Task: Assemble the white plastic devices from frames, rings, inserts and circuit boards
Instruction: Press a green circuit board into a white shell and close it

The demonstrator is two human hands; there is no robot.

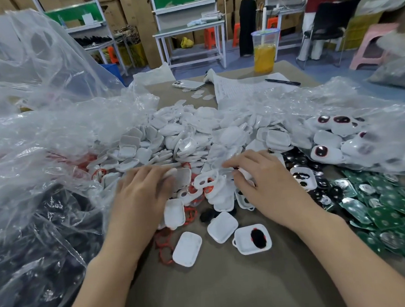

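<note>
Here the left hand [142, 193] lies flat on the near edge of a heap of white shells [183, 130], its fingers straight and gripping nothing. The right hand [258, 183] has its fingers curled into the heap just beside a white frame [208, 180] with two openings; whether they pinch a part cannot be told. Red rings [165, 247] lie scattered below the left hand, green circuit boards [387, 212] are spread at the right, and a shell with a black insert [253, 239] sits alone near the front. Likely faults from here: the loose heap may slide when a part is pulled from its foot; rings, tangled among shells, may be dragged out with them; boards lying on one another may scratch or be taken two at a time. The clear plastic bags [52, 140] slump over the parts at both sides and could hide pieces. The brown desk [217, 284] also carries a phone [188, 84], a sheet of paper [240, 86], a pen [282, 81] and a cup of yellow drink [265, 50], which could spill onto the paper if knocked. Behind stand white workbenches, cardboard boxes, a black chair [329, 24] and a pink stool [371, 45].
</note>
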